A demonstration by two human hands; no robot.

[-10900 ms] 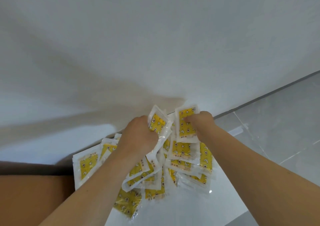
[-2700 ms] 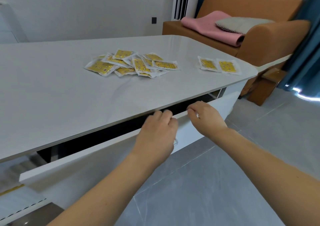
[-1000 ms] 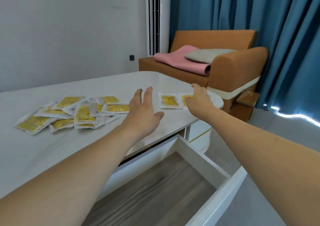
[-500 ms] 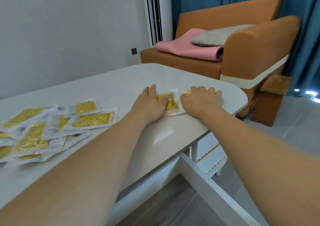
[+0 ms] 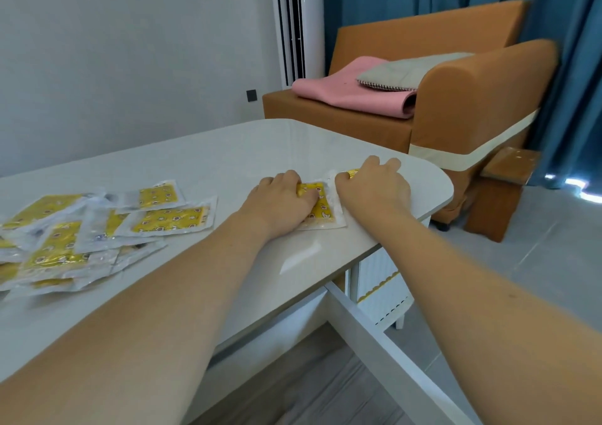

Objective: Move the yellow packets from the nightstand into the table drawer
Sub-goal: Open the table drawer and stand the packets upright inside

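Fingers now curled: both hands (image 5: pixel 329 193) on two packets (image 5: pixel 321 204).

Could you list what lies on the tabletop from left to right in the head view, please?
Pile of yellow packets → left hand → packet under it → right hand, covering a second packet.

Fingers of left hand (image 5: pixel 282 199) now curled over the near yellow foil packet in clear wrap (image 5: pixel 321 205), flat half a second ago. Right hand (image 5: pixel 374 187) likewise bunched over the second yellow packet (image 5: pixel 351 173), pinching its edge. Both off the white drawer front (image 5: pixel 384 336) gripped earlier, drawer now pulled out below the pale glossy counter (image 5: pixel 228 160).
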